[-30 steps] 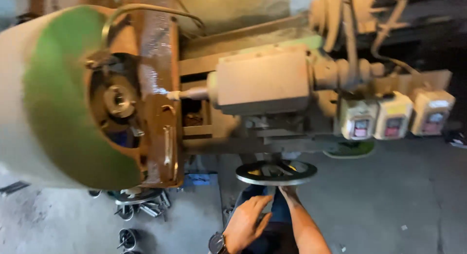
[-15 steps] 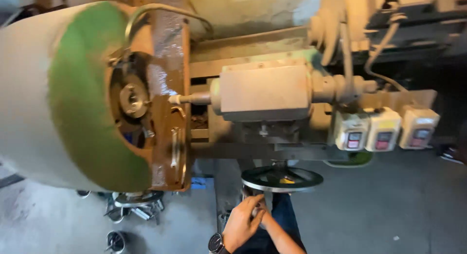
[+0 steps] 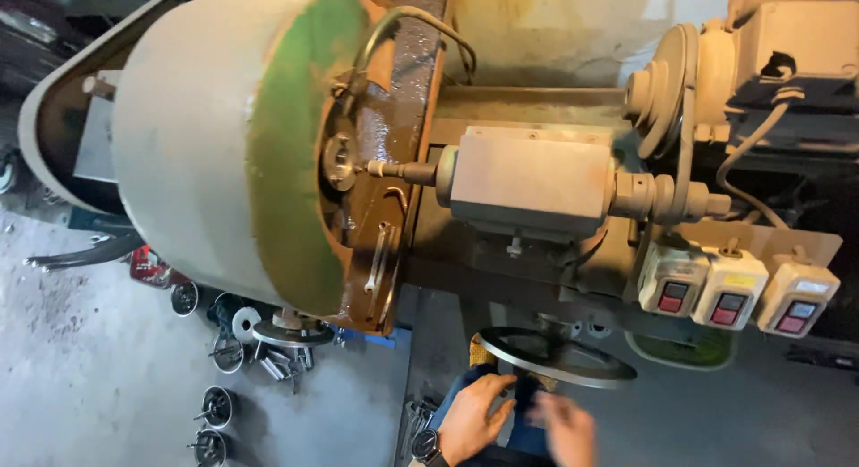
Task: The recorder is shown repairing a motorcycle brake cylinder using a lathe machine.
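The handwheel projects directly above both hands, blocking upward passage at lower centre. Three switch boxes obstruct the right side. The large drum fills the upper left. Metal parts clutter the floor at lower left. Open floor remains at lower right.

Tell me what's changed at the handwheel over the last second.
Both hands have shifted left under the handwheel: the left hand with the wristwatch now reaches its near rim, and the right hand, blurred, has drawn back beside it. The wheel, drum and switch boxes look unchanged.
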